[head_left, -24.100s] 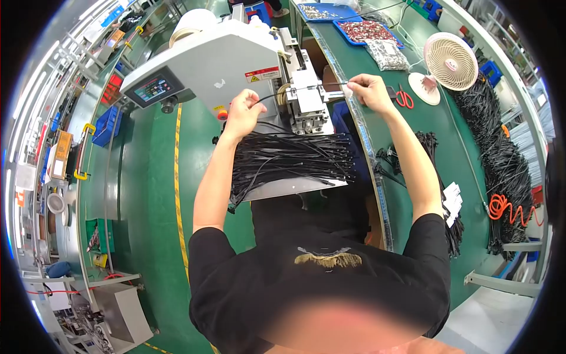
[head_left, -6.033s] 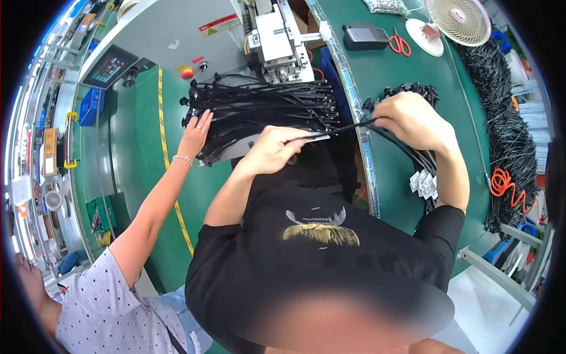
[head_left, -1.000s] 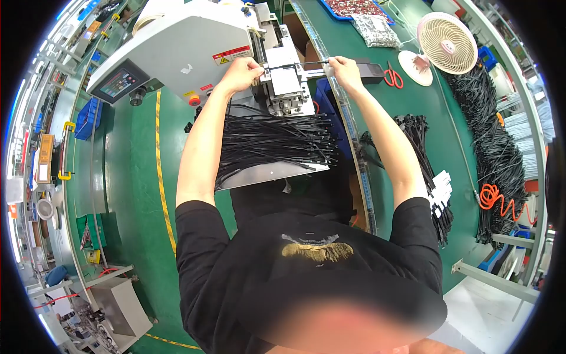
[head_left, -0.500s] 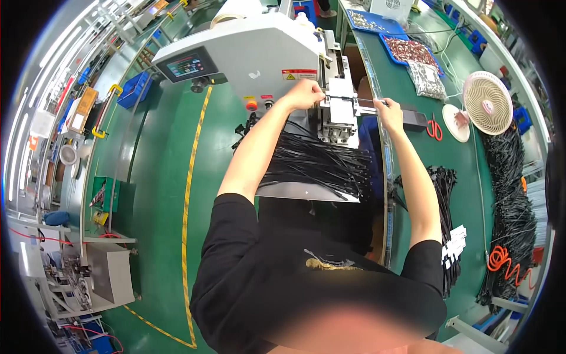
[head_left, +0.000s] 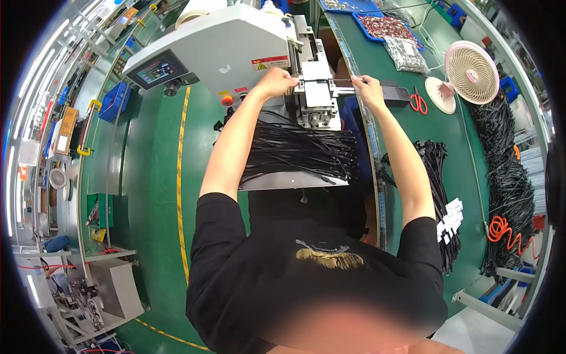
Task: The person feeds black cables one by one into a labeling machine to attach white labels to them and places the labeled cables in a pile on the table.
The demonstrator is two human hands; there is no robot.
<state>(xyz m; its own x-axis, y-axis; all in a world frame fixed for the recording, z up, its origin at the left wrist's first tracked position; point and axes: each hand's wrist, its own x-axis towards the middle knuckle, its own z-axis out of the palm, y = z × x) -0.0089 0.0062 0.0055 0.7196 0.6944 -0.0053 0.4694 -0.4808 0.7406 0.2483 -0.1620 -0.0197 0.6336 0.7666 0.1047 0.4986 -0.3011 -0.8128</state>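
The left hand (head_left: pixel 277 82) and right hand (head_left: pixel 369 90) pinch a thin black cable (head_left: pixel 321 80) lying across a pale, blocky metal fixture (head_left: pixel 318 95), near a heap of long black cables (head_left: pixel 300 152).

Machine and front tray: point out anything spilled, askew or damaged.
A ragged pale patch breaks the smooth grey side of the machine; scuff or torn sticker, I cannot tell. Black cables lie loosely crossed on the tray. No spill shows.
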